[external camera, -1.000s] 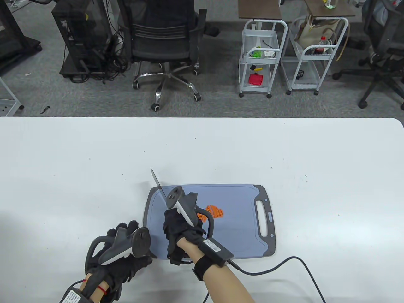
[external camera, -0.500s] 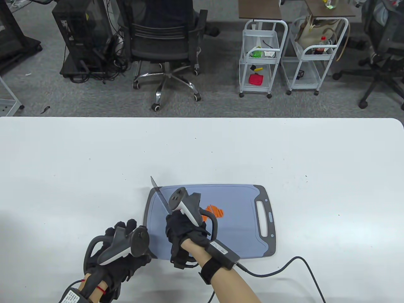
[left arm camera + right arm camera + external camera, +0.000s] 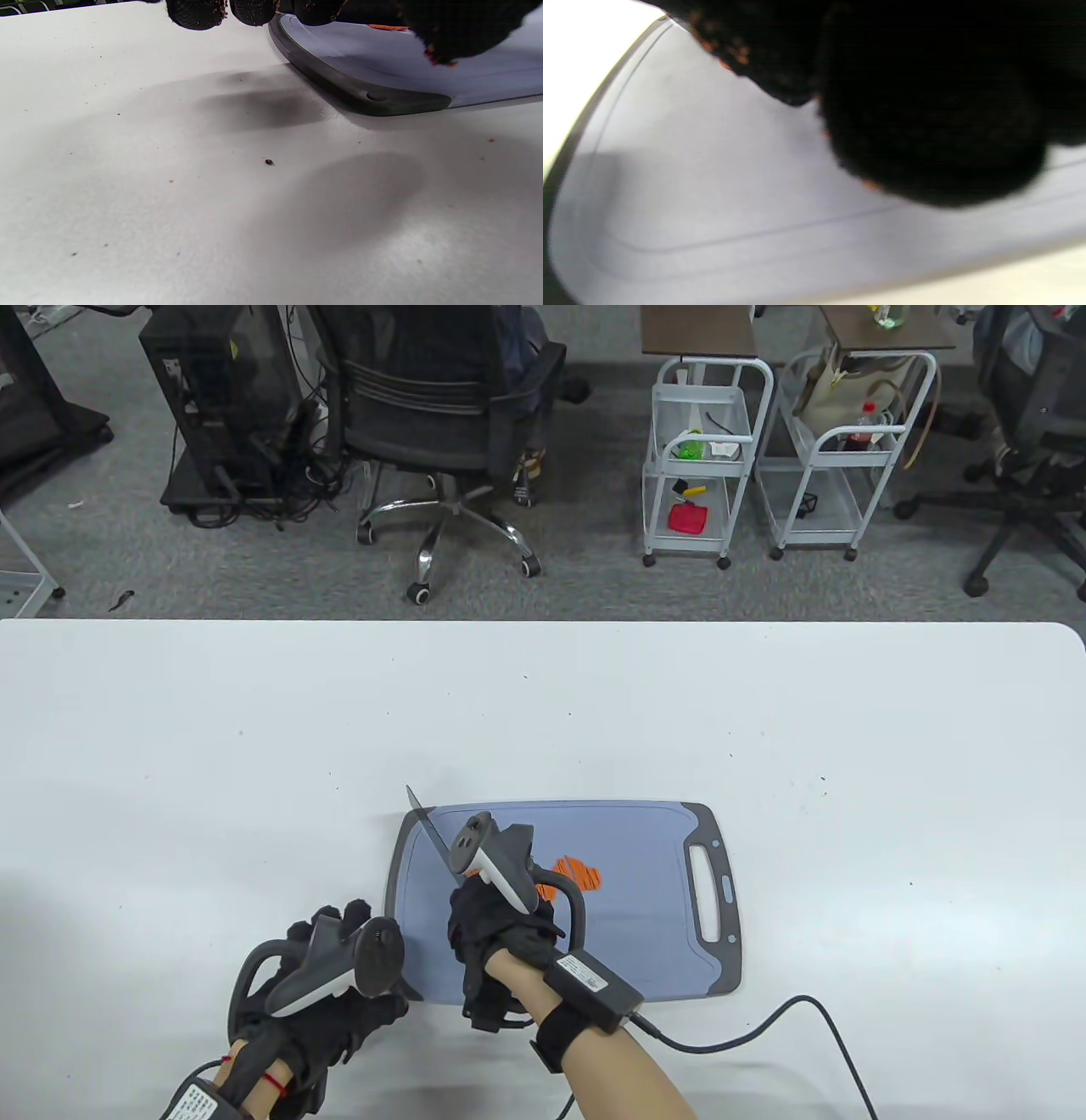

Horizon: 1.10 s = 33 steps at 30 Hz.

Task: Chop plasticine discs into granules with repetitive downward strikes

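An orange plasticine patch (image 3: 579, 873), scored with cut lines, lies on a blue-grey cutting board (image 3: 645, 933) near the table's front. My right hand (image 3: 501, 937) grips a knife; its blade (image 3: 431, 833) points away to the upper left over the board's left end. The handle is hidden in the glove. The tracker covers part of the plasticine. My left hand (image 3: 339, 984) rests at the board's left front corner, fingers (image 3: 195, 12) by the dark rim (image 3: 352, 91). The right wrist view shows only the blurred glove (image 3: 925, 106) over the board (image 3: 691, 190).
The white table (image 3: 254, 746) stretches around the board. A black cable (image 3: 764, 1027) runs from my right wrist across the table's front right. The board's handle slot (image 3: 706, 891) is at its right end. Chairs and carts stand beyond the far edge.
The knife blade dropped lower and toward me over the last second, then stayed nearly level. My right hand shifted slightly toward me. The left hand stayed put.
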{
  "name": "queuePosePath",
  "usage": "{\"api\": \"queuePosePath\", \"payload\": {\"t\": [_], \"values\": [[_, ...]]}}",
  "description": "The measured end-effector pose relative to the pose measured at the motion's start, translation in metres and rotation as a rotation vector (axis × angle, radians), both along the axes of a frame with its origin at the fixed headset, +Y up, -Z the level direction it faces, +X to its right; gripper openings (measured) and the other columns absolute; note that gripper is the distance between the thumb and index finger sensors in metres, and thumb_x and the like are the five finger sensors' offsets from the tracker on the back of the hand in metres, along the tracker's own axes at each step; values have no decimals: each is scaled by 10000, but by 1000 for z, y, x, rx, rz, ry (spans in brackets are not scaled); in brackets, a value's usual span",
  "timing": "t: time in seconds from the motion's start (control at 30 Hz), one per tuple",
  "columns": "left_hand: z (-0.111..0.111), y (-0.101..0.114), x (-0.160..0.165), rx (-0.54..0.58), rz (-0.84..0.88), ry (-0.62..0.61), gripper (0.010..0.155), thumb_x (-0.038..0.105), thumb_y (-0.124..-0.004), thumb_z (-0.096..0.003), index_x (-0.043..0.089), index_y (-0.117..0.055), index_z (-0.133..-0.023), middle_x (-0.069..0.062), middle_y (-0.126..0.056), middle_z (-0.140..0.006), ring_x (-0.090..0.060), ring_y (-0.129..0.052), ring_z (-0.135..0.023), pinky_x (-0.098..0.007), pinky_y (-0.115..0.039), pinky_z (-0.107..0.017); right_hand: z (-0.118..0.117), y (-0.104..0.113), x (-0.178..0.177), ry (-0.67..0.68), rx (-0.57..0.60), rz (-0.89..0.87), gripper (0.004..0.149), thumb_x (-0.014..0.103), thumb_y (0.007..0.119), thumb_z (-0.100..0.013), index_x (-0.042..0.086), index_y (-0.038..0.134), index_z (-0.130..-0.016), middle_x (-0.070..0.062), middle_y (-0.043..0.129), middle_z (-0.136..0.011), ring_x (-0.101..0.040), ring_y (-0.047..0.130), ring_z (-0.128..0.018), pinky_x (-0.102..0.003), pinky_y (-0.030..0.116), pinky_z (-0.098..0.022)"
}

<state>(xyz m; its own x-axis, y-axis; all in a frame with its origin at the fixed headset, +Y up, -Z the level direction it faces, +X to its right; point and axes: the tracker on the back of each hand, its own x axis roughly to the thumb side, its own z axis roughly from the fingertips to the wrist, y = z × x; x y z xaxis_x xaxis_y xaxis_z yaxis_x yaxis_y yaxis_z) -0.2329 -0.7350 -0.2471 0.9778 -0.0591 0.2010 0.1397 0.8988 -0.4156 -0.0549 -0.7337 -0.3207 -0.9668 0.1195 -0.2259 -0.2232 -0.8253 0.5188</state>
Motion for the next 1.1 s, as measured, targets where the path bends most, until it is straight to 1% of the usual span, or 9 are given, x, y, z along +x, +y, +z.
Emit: {"api": "queuePosePath", "payload": {"t": [0.17,0.3,0.33,0.43,0.6,0.77,0.9,0.93,1.1], "values": [[-2,6,-6,41,46,3,889,649,-638,-323,273,-437,-1103,-172,-385,-1232,-529,-493,-1088,-678,-431,-752,7,-3,21,-160,58,-381,549,528,700,-517,71,775,-810,2,991,-413,-193,1130,-96,-456,952,-162],[-1,6,-6,38,44,8,890,650,-637,-322,274,-436,-1104,-172,-383,-1232,-528,-491,-1089,-678,-429,-754,16,-29,18,-272,-142,-553,546,509,705,-518,63,768,-828,-25,993,-454,-211,1140,-131,-459,954,-171],[-2,3,-6,28,40,8,889,651,-637,-321,277,-439,-1103,-170,-390,-1232,-528,-497,-1088,-678,-434,-753,17,-34,20,-289,-155,-557,540,502,705,-523,64,767,-832,-30,991,-461,-214,1140,-136,-461,953,-174],[-4,-1,-7,-7,33,21,891,650,-637,-322,271,-432,-1103,-174,-381,-1231,-530,-490,-1087,-678,-428,-753,21,-35,36,-318,-45,-511,537,504,708,-516,71,775,-826,-19,993,-452,-207,1139,-130,-457,955,-172],[-3,2,-6,12,33,10,891,649,-639,-323,272,-435,-1103,-175,-385,-1231,-530,-491,-1088,-679,-427,-753,36,-35,81,-411,-39,-521,536,502,708,-519,68,777,-827,-25,993,-454,-210,1139,-132,-458,955,-170],[1,1,0,12,19,-12,893,651,-637,-322,271,-433,-1104,-175,-382,-1232,-529,-490,-1089,-678,-428,-754,46,-13,114,-419,28,-602,534,497,716,-521,75,787,-841,-40,995,-458,-226,1134,-132,-467,946,-171],[2,0,4,10,2,-25,893,651,-638,-321,271,-435,-1104,-175,-385,-1231,-530,-491,-1088,-678,-429,-753,35,11,150,-438,168,-302,540,498,731,-519,107,800,-886,-56,996,-478,-239,1131,-145,-473,937,-179],[2,0,4,11,-2,-30,894,651,-637,-322,270,-433,-1105,-174,-381,-1232,-530,-490,-1088,-678,-428,-754,33,11,157,-443,181,-221,540,496,728,-520,112,798,-893,-58,996,-484,-234,1132,-149,-469,939,-180],[1,0,4,3,-8,-26,894,651,-637,-321,271,-435,-1105,-176,-383,-1232,-532,-491,-1088,-680,-428,-752,30,-4,154,-430,122,-169,540,495,720,-520,117,796,-898,-65,993,-500,-237,1135,-160,-466,940,-184]]}}
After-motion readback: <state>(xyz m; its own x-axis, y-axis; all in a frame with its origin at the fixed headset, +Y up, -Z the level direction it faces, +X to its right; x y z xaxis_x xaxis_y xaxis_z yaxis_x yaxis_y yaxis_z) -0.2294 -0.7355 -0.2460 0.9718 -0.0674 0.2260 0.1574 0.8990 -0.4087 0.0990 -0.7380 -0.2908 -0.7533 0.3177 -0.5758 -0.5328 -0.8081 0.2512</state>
